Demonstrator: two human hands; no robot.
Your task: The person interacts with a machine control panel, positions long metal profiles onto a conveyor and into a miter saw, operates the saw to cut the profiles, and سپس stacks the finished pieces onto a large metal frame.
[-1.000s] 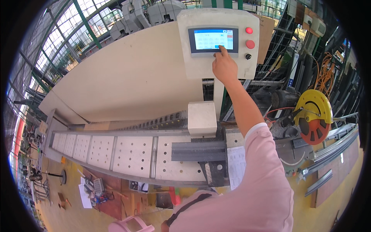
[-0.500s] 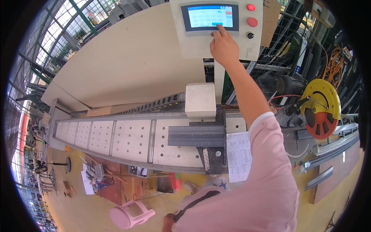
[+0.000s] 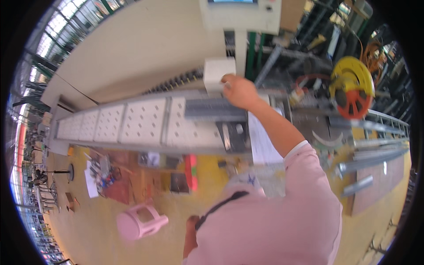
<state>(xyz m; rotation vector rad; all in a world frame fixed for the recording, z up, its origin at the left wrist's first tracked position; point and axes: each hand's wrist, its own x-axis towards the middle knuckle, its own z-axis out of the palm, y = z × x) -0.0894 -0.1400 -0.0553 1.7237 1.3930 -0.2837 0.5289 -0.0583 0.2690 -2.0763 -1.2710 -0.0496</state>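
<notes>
My right hand (image 3: 240,91) is over the machine bed, its bent fingers in front of a white box-shaped housing (image 3: 217,73). Motion blurs the fingers, and whether they touch the housing cannot be made out. Below that hand, a grey ribbed metal profile (image 3: 207,108) lies across the perforated bed (image 3: 143,121). A printed paper sheet (image 3: 260,140) rests beside the profile, under my right forearm. My left hand (image 3: 192,223) hangs low by my waist, its fingers hidden. At the top edge stands the control panel (image 3: 260,18), its screen mostly cut off.
To the right is a saw with a yellow and orange round guard (image 3: 353,84). Several metal profiles (image 3: 375,157) lie beyond it. A pink plastic stool (image 3: 132,223) stands on the floor at lower left, near a reddish board with tools (image 3: 110,174).
My right hand has left the control panel's screen and come down to the white housing above the profile. The view has tilted downward. My left hand stays low by my waist.
</notes>
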